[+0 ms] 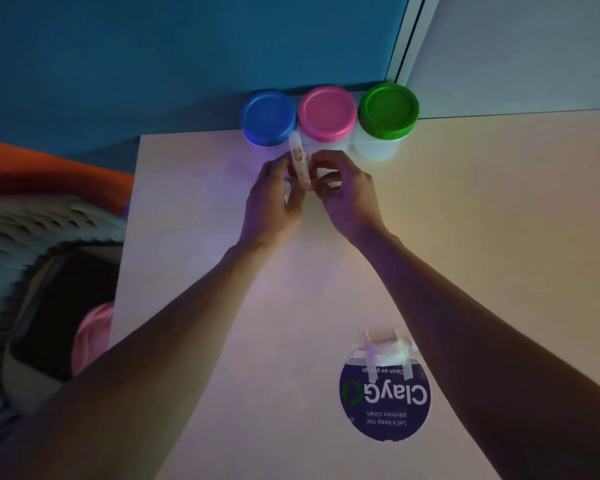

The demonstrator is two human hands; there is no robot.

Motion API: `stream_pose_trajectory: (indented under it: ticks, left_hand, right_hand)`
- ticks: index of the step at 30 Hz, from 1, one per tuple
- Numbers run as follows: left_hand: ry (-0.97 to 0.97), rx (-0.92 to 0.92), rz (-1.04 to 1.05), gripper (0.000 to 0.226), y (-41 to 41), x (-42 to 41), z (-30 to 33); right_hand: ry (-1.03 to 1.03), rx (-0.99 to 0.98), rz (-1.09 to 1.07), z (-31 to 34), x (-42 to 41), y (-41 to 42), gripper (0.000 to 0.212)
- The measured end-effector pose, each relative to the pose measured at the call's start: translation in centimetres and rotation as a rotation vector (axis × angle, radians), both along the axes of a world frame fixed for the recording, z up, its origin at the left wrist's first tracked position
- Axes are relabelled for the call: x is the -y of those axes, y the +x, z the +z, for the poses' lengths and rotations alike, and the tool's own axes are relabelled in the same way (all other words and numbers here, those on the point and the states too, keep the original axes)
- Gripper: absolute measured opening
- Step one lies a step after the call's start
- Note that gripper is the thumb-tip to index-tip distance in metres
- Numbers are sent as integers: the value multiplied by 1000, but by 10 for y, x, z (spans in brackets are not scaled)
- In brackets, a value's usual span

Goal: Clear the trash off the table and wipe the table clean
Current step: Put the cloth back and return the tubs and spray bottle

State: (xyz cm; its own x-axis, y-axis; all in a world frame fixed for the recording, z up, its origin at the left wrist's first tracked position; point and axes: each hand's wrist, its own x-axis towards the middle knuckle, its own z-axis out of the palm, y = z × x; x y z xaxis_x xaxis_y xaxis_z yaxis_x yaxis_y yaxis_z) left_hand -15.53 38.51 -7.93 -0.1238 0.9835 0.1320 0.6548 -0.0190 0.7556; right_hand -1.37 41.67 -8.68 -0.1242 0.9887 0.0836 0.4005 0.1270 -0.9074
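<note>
Left hand [274, 199] and right hand [343, 192] meeting over the far part of a pale desk [482, 237], fingers of both curled and pinching a small clear wrapper [299, 161] between them. Left fingers closed on the wrapper's left edge, right fingertips on its right edge; palms turned inward, forearms reaching in from the near edge. Wrapper narrow, translucent, crinkled, stood on edge, with a small tan patch near its top; contents too blurred to tell. Upper end of the wrapper overlapping the gap between two tubs in this view. Three clear round tubs in a row along the desk's far edge, each closed: blue lid [268, 117] on the left, pink lid [327, 112] in the middle, green lid [388, 109] on the right, touching side by side; insides not readable through the walls. Near the front, a round dark-blue sticker [385, 400] reading "ClayGo", taped down at its top with clear strips. Left of the desk, an open bin [59, 317] with a dark interior and something pink at its rim.
</note>
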Motion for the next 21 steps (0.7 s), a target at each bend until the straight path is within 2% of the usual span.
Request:
stream_pose_trajectory:
  ticks: [7, 21]
  left_hand:
    - [57, 3, 57, 45, -35, 15, 9]
    - [42, -93, 151, 46, -109, -16, 6]
  right_hand:
    - [12, -40, 33, 18, 6, -43, 26]
    - [65, -62, -78, 25, 4, -147, 29]
